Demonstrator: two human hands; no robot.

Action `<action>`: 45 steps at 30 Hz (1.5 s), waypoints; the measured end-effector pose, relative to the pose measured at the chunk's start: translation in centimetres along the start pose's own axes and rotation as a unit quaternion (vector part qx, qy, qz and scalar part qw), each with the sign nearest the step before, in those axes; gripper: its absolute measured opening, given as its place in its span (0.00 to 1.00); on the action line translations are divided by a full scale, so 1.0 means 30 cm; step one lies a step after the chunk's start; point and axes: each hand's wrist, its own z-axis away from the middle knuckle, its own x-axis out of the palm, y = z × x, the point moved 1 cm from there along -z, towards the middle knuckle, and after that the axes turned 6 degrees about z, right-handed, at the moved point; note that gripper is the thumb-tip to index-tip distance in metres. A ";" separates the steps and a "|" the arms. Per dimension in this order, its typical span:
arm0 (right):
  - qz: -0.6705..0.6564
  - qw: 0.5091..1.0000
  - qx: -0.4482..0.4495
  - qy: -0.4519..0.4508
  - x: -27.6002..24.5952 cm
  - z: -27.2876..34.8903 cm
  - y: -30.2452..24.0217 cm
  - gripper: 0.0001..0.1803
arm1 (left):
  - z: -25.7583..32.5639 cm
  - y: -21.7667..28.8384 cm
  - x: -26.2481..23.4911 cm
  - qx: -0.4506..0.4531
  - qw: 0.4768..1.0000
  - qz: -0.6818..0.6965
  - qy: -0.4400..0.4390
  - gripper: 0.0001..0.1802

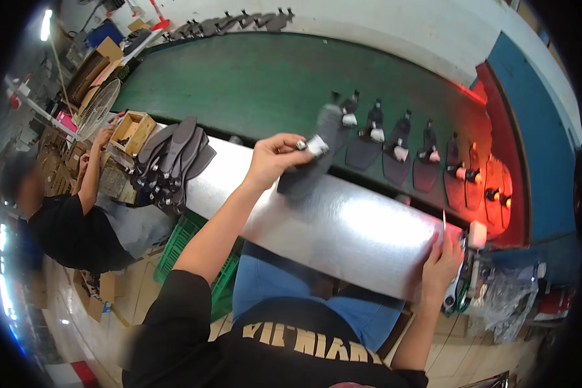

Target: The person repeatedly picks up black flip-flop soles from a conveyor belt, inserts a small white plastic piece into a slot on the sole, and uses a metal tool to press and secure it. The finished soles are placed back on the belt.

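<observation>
My left hand (271, 160) is closed on a dark grey sandal (306, 178) by the pale, shiny piece on its strap. The sandal hangs tilted over the far edge of the metal worktop (333, 239), blurred by motion. At the worktop's right end, my right hand (441, 262) is closed round a thin, pale, pointed tool (444, 223) that sticks upward. Its exact kind cannot be made out. Beyond the worktop, several similar sandals (396, 161) stand in a row on the green conveyor belt (239, 81), the rightmost lit red.
A pile of grey sandals (184, 152) lies at the worktop's left end, beside a wooden box (132, 131). A co-worker (71, 226) sits at the left. At the right stand a red-lit housing (514, 142) and a plastic bag (514, 304). A green crate (182, 240) is below.
</observation>
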 end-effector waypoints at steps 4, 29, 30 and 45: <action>-0.002 1.000 0.014 -0.025 0.002 -0.017 0.012 0.20 | 0.270 -0.060 0.074 -0.113 0.989 -0.024 -0.093 0.09; -0.761 0.443 0.206 -0.428 -0.133 0.198 -0.507 0.24 | 0.516 -0.075 0.179 -0.311 0.881 0.355 0.026 0.19; -0.767 0.431 0.208 -0.427 -0.134 0.201 -0.507 0.25 | 0.520 -0.078 0.178 -0.310 0.886 0.343 0.029 0.19; -0.787 0.415 0.192 -0.414 -0.113 0.172 -0.532 0.33 | 0.545 -0.070 0.220 -0.354 0.832 0.425 -0.055 0.25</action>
